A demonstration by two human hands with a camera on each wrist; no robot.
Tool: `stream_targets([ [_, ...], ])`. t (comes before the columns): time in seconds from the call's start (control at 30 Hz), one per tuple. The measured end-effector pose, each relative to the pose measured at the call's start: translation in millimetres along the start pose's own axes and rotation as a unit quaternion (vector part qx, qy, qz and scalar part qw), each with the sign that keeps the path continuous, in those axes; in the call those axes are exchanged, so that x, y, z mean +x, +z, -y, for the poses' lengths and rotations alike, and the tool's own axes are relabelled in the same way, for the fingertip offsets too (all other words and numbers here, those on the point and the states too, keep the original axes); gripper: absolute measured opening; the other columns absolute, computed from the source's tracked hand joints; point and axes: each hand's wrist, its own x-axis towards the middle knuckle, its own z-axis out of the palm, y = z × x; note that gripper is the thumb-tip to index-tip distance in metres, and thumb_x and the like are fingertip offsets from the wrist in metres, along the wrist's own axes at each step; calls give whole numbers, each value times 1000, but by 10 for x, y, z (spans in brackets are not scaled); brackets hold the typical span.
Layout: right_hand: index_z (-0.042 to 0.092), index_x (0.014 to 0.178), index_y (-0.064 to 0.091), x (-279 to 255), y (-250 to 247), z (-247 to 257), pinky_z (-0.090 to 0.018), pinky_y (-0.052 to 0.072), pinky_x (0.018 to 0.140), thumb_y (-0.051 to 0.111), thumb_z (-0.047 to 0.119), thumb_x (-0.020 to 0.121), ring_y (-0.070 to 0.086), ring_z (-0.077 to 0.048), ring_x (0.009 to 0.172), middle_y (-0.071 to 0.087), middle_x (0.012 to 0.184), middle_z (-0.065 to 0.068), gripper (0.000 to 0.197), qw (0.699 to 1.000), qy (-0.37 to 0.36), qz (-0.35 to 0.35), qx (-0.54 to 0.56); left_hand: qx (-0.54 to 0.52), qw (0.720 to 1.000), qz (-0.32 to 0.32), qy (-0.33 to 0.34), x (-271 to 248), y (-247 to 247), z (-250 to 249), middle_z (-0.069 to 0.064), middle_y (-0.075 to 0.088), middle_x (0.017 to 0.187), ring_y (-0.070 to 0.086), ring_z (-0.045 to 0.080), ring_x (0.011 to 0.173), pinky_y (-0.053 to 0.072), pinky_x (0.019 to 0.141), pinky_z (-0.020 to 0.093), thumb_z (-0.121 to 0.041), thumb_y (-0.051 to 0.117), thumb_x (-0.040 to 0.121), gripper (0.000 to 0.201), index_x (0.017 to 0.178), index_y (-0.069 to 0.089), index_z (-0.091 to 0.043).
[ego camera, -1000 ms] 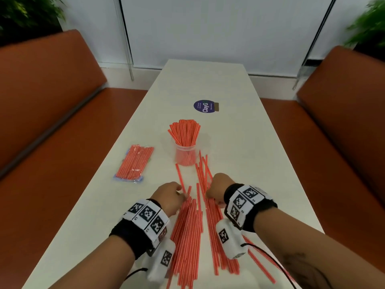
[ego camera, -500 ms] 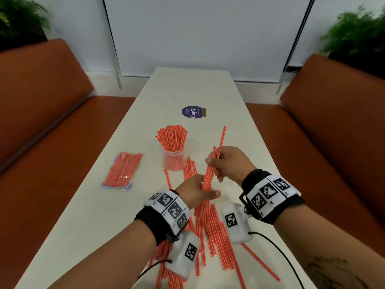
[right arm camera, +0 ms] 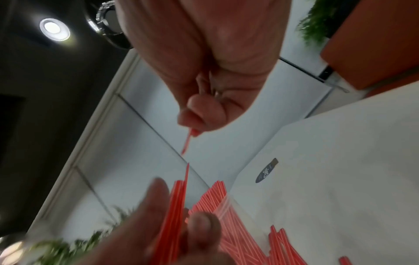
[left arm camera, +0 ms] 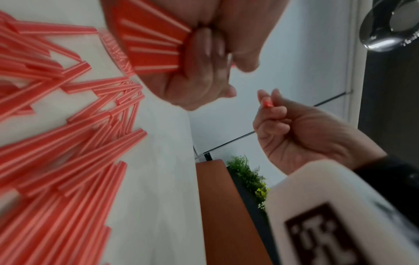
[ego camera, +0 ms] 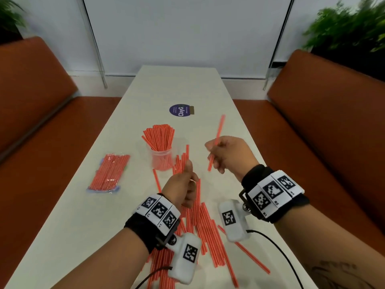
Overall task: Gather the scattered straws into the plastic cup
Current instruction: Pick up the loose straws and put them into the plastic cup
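The right hand pinches one straw. The left hand grips a bunch of straws. Just past it stands the plastic cup. Loose straws lie on the worktop under both hands.

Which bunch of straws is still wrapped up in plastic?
The flat packet of straws lying left of the plastic cup. The cup's straws stand upright, unwrapped, and the scattered straws lie loose on the table.
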Motion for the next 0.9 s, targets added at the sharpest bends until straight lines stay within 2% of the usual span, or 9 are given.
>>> stream_targets([
  [0.07,12,89,56,-73,114,-3,-20,36,34,66,10,84,45,-9,30,58,54,-7,12,992,10,64,-110,-62,998,1,-2,-9,57,-49,-6,35,41,24,4,29,16,33,10,-70,33,77,57,67,49,-17],
  [0.17,15,80,49,-163,297,-36,-19,38,34,67,7,79,46,-3,26,58,54,-5,21,964,-15,123,-235,-71,997,-6,31,-12,110,-74,0,46,37,32,7,28,17,35,14,-59,38,86,51,62,56,-18],
  [0.23,14,79,51,-202,261,-47,-21,40,36,69,7,79,55,-6,36,62,59,-7,19,966,-12,143,-215,-59,997,-34,39,15,62,-47,1,46,40,37,10,31,23,37,17,-47,42,92,45,63,58,-17],
  [0.33,11,80,58,-311,52,-78,-18,41,39,71,22,81,59,-7,44,65,62,-2,17,959,40,148,-238,-99,991,-91,8,59,-75,24,-3,39,41,35,8,32,30,35,15,-33,39,97,44,57,43,-15],
  [0.47,8,67,52,-590,-104,-396,-19,44,52,61,55,78,51,-9,46,61,61,0,50,833,157,218,-483,-179,977,-116,-7,63,-165,103,-1,41,48,44,10,37,46,38,18,-33,40,97,44,58,41,-14],
  [0.53,10,62,48,-712,-81,-592,-20,41,54,64,59,74,48,-10,48,52,57,1,53,816,197,231,-492,-195,975,-105,-6,48,-181,139,-1,44,44,43,8,33,45,38,17,-34,39,97,42,60,41,-13],
  [0.67,8,70,52,-759,143,-764,-24,44,62,70,46,77,48,-14,58,48,62,2,42,828,190,221,-480,-185,978,-90,-20,-3,-119,202,-3,46,40,38,6,27,39,36,15,-35,39,96,42,62,42,-13],
  [0.8,9,57,38,-632,295,-760,-19,35,39,53,14,91,42,-17,52,51,65,-7,38,786,154,236,-550,-149,985,-78,-31,-49,-14,272,1,42,53,37,5,27,38,34,14,-33,39,97,41,62,44,-11],
  [0.9,10,56,36,-576,280,-792,-19,32,42,52,13,91,36,-12,50,39,59,-2,38,785,151,223,-557,-101,992,-73,-35,-77,-7,325,0,39,59,32,2,27,32,32,12,-27,39,98,34,70,50,-11],
])
